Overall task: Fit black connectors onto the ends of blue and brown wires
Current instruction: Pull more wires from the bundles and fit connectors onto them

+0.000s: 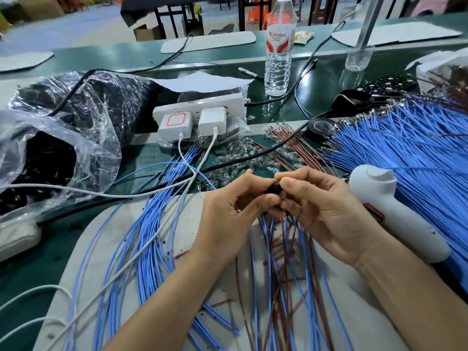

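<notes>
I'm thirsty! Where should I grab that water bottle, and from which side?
Hold the water bottle round its clear ribbed lower half, under the red label. It stands upright, so a sideways wrap fits. Probably come from the near right: the power strip crowds its left, and only a thin black cable lies there.

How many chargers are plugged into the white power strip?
2. The charger with a red square sits on the left part of the power strip; the plain white charger sits just right of it. No others show.
</notes>
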Demonstrator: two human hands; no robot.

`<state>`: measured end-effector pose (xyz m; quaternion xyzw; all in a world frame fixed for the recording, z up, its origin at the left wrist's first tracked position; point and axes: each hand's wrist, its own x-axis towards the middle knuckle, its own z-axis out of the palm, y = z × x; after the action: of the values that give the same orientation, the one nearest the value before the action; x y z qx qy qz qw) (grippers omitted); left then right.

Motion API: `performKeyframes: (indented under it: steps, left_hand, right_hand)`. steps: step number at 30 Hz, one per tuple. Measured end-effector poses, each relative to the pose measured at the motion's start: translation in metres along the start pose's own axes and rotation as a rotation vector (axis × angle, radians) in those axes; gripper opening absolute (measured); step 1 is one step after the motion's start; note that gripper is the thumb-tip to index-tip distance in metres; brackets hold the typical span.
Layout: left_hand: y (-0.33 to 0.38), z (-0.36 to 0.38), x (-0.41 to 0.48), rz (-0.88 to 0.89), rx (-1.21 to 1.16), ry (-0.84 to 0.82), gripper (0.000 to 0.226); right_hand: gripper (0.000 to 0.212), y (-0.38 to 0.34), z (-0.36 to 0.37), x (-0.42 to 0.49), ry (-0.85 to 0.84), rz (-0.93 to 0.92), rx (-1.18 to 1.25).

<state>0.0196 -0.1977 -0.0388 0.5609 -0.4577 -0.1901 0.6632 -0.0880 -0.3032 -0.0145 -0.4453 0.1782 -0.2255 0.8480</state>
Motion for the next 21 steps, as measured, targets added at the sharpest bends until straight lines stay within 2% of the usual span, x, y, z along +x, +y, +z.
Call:
performKeyframes:
  steps: [4,7,12,19,21]
  left_hand:
    - [0.0011,-0.0012,0.0013,0.085,0.068,0.04,0.015]
    - [0.0012,-0.0024,0.0012,0.112,0.071,0.023,0.018]
    - [-0.0013,0.0007,-0.0003,0.131,0.072,0.016,0.019]
    - [-0.0019,0.0,0.0006,0.1,0.091,0.046,0.016]
    - [-0.0009,0.0008,0.0004,0.097,0.081,0.043,0.014]
  right_hand:
    - [0.016,0.0022,-0.0004,-0.0017,-0.082,0.047,0.089]
    - [0.036,0.004,-0.0013,-0.0019,-0.159,0.163,0.122]
    - [0.068,0.0029,-0.0046,-0.0002,-0.24,0.185,0.106]
    - [0.062,0.0062,-0.0041,-0.0003,-0.259,0.132,0.064]
    - [0.054,0.0044,-0.0053,-0.0019,-0.279,0.151,0.044]
